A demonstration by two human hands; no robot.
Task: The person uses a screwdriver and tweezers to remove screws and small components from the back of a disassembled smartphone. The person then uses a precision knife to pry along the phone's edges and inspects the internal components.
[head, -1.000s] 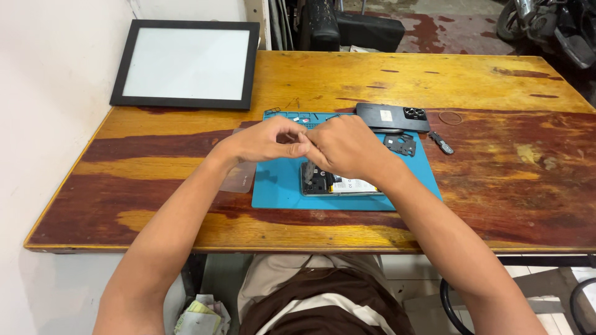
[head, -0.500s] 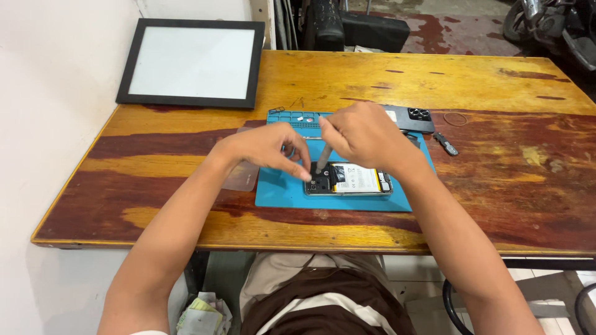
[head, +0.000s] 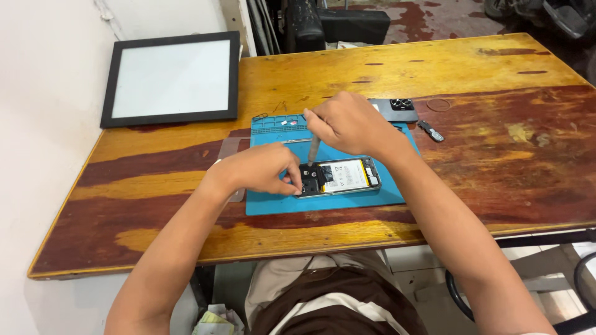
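Presently the opened smartphone (head: 338, 177) lies flat on the blue repair mat (head: 385, 195), its left end pinched by the left hand (head: 261, 169) while the right hand (head: 351, 123) grips a screwdriver (head: 314, 149) tip-down on it; light, rigid, fragile inside, best held by its frame edges.

Both forearms are bare from the elbows down, with no sleeves, watch, bracelet or gloves showing on either. The left hand (head: 261, 169) and the right hand (head: 351, 123) carry no rings that can be made out, and the fingernails look short and unpainted. Below the table edge, the person wears a dark brown garment (head: 338, 304) across the lap, with a lighter beige cloth (head: 282, 279) showing at its upper edge.
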